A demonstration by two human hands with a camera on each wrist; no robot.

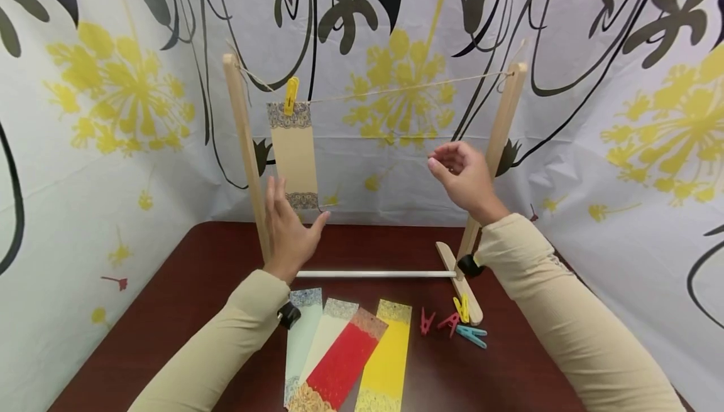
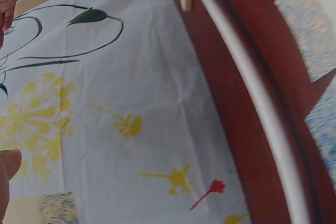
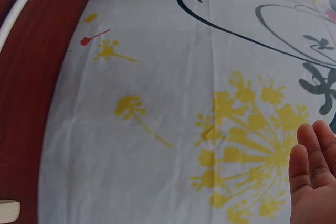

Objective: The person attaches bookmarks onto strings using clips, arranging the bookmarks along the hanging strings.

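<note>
Overall, a dark red-brown tabletop (image 1: pixel 481 374) adjoins a white floral-print sheet (image 1: pixel 373 164). Beige card (image 1: pixel 295 161) hangs from twine (image 1: pixel 390 92) under a yellow clothespin (image 1: pixel 291 97). Left hand (image 1: pixel 290 230): fingers extended, thumb spread, empty, near the card. Right hand (image 1: pixel 466 176): fingers loosely bent, empty. The loose blue clothespin (image 1: pixel 471 336) appears only in the head view.
</note>
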